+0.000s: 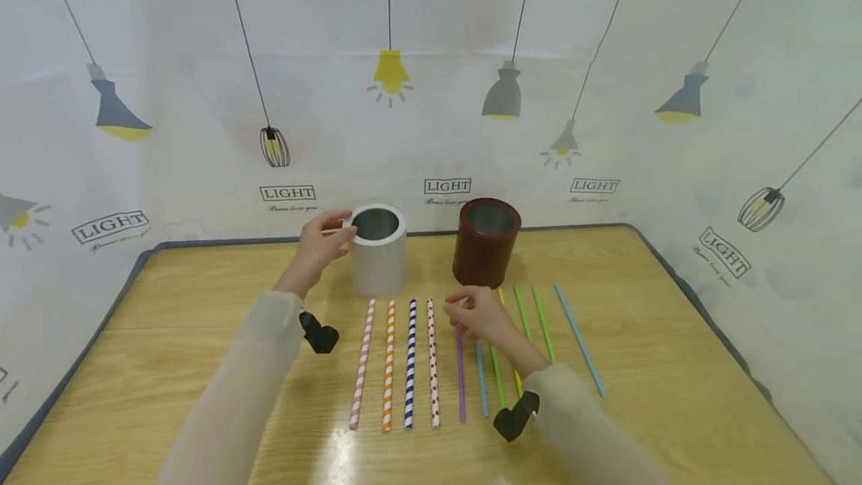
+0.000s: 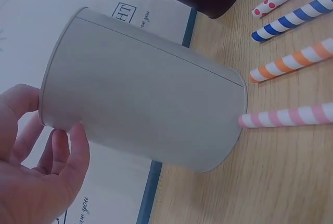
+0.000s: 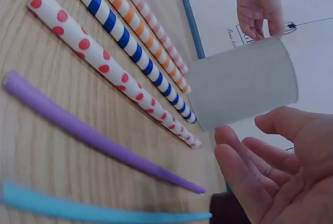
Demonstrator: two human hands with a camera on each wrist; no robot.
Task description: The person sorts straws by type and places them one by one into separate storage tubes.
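A white cylindrical holder [image 1: 380,268] stands upright on the table. My left hand [image 1: 318,249] grips its left side near the top, thumb at the rim and fingers against the outer wall. Over the far end of a purple straw [image 1: 461,388] hovers my right hand [image 1: 480,314], fingers loosely curved with nothing between them. Left of it lie straws with pink stripes [image 1: 361,365], orange stripes [image 1: 388,365], blue stripes [image 1: 410,365] and red dots [image 1: 432,365]. The pink-striped straw's far end overlaps the holder's base in the left wrist view.
Behind my right hand stands a dark brown cylindrical holder [image 1: 481,260]. Several plain straws lie to the right, among them a green straw [image 1: 542,320] and a light blue straw [image 1: 581,343]. A lamp-printed cloth [image 1: 337,118] rises behind the table's back edge.
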